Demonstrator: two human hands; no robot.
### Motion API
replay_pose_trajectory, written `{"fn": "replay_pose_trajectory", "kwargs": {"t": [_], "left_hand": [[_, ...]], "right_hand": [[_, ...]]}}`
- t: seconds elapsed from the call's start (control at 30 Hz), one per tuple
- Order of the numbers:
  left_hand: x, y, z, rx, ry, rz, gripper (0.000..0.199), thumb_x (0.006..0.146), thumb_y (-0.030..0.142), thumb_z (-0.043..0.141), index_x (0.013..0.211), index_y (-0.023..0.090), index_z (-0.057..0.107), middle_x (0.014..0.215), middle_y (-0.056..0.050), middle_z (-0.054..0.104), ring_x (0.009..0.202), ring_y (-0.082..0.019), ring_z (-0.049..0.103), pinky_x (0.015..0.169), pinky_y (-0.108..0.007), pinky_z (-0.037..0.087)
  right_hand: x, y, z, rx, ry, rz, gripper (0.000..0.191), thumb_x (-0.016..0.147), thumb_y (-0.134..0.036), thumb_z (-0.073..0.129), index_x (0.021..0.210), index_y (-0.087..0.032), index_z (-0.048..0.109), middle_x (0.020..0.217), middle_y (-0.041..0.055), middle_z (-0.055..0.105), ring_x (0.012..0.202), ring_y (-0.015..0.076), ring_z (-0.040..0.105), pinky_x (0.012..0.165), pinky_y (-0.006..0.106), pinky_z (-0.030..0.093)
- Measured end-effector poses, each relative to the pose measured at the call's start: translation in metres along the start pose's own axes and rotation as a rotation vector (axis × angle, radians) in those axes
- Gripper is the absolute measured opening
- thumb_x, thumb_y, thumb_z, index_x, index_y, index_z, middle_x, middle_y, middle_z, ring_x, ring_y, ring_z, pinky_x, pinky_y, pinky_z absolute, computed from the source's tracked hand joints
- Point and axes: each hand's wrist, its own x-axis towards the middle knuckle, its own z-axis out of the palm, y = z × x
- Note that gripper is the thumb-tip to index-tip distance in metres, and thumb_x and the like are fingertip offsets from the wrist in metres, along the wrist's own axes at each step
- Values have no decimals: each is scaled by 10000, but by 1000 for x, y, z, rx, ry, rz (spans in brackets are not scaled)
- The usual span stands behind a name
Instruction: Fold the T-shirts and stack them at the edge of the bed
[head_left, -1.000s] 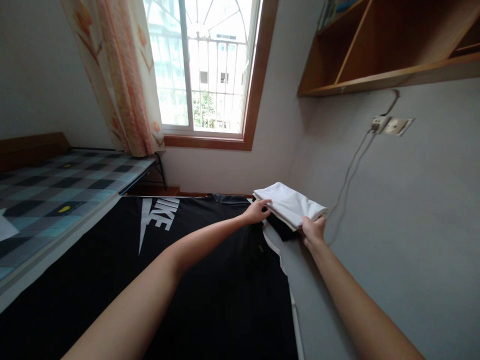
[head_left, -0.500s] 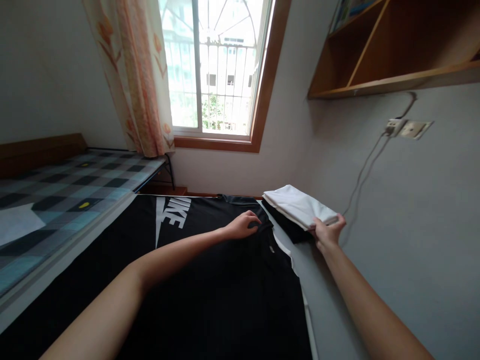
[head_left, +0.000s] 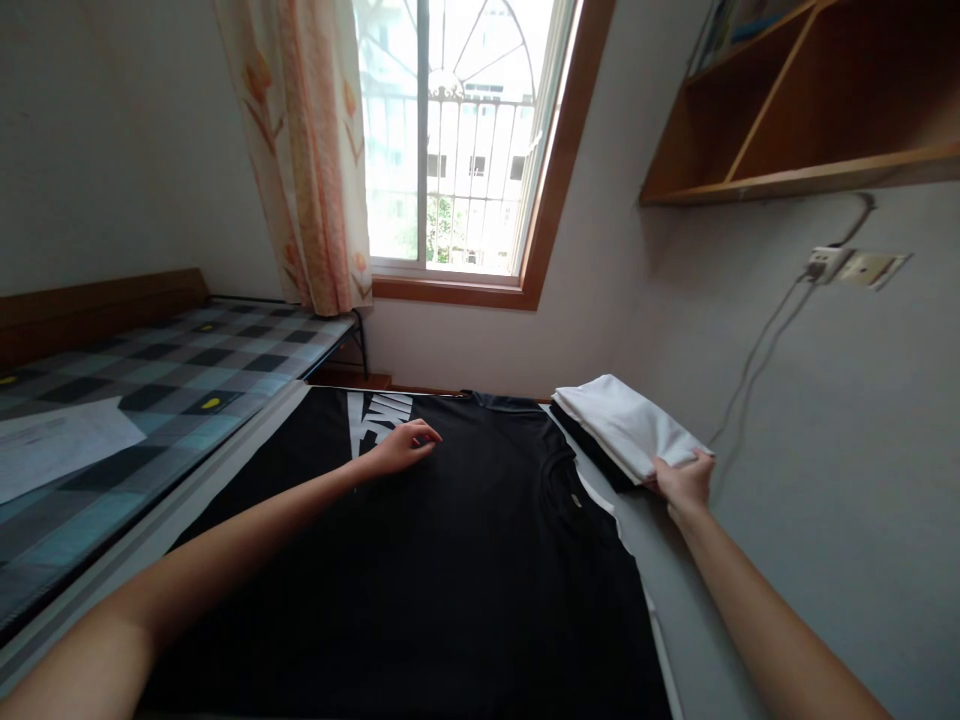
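Head view: left hand (head_left: 399, 449) arches over the black shirt (head_left: 480, 560), fingers loosely parted; right hand (head_left: 685, 483) pinches the folded white cloth (head_left: 628, 422).

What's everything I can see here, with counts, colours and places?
shirt: one, black with white print, centre
folded cloth: one, white, right
lower cloth: count unclear, black, under it
pale surface: one, greyish, beneath the shirt
mattress: one, checked grey, black and blue, left
paper: one, white, on the mattress
board: one, brown, far left
window: one, brown-framed, back
curtain: one, cream and orange, left of window
shelf: one, brown, upper right
sockets: two, whitish, right
cable: count unclear, grey, below the sockets
left grip: one bare hand, over the shirt
right grip: one bare hand, holding the folded cloth's corner
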Motion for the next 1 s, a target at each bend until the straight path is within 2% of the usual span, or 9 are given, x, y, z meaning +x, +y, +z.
{"fn": "replay_pose_trajectory", "kwargs": {"t": [0.07, 0.17, 0.27, 0.37, 0.6, 0.73, 0.83, 0.9, 1.0], "left_hand": [[-17, -8, -11, 43, -2, -4, 234, 846, 283, 537, 988, 184, 695, 1023, -64, 624, 907, -176, 613, 775, -300, 519], [-42, -17, -24, 120, 20, 12, 237, 855, 291, 522, 988, 191, 691, 1042, -67, 614, 914, -180, 609, 823, -316, 511], [-64, -27, -31, 198, 56, 23, 243, 859, 294, 520, 1007, 203, 690, 1098, -77, 608, 1017, -207, 595, 939, -357, 477], [-77, -34, -32, 267, 99, 9, 269, 865, 316, 518, 1048, 218, 689, 1139, -81, 607, 1075, -228, 583, 988, -383, 454], [-83, -37, -28, 348, 116, -7, 313, 901, 355, 477, 1113, 237, 675, 1205, -78, 609, 1135, -234, 568, 1024, -393, 429], [-82, -35, -27, 363, 116, -12, 310, 895, 350, 480, 1107, 236, 676, 1203, -76, 612, 1135, -237, 571, 1026, -398, 426], [-82, -33, -28, 363, 118, -12, 304, 885, 342, 490, 1095, 232, 680, 1188, -76, 619, 1122, -243, 578, 1024, -405, 426], [-81, -32, -28, 362, 124, -13, 304, 882, 339, 492, 1088, 224, 684, 1179, -79, 622, 1111, -244, 585, 1021, -404, 430], [-82, -31, -28, 348, 125, -16, 306, 880, 339, 496, 1087, 223, 689, 1183, -77, 627, 1104, -240, 591, 1017, -399, 437]], "right_hand": [[-9, -7, -6, -250, 81, -24, 676, 655, -302, 656, 1295, -167, 485, 1256, 204, 471, 1058, 402, 527, 850, 595, 464], [-21, -28, -8, -491, 172, -267, 446, 749, -278, 563, 1179, -176, 625, 1392, 182, 385, 1188, 410, 440, 936, 577, 397], [-23, -49, 2, -575, 72, -451, 383, 830, -288, 458, 1111, -145, 676, 1350, 163, 469, 1191, 345, 458, 987, 507, 380], [-20, -64, 18, -617, -41, -556, 491, 878, -379, 406, 1253, -129, 603, 1403, 163, 452, 1274, 314, 400, 1045, 467, 335], [-31, -49, 44, -800, -325, -408, 735, 878, -556, 393, 1495, -171, 293, 1562, 164, 220, 1404, 361, 220, 1077, 583, 223], [-36, -44, 47, -819, -312, -404, 788, 880, -554, 384, 1519, -133, 201, 1574, 196, 151, 1421, 368, 168, 1067, 620, 207], [-47, -62, 49, -816, -302, -350, 748, 909, -538, 340, 1488, -68, 278, 1541, 249, 214, 1421, 377, 170, 1079, 622, 180], [-63, -78, 54, -791, -331, -448, 682, 932, -525, 310, 1453, -90, 373, 1551, 213, 225, 1437, 361, 128, 1109, 585, 149], [-98, -99, 71, -727, -521, -667, 654, 943, -548, 295, 1469, -166, 369, 1583, 142, 180, 1452, 319, 104, 1135, 542, 124]]}}
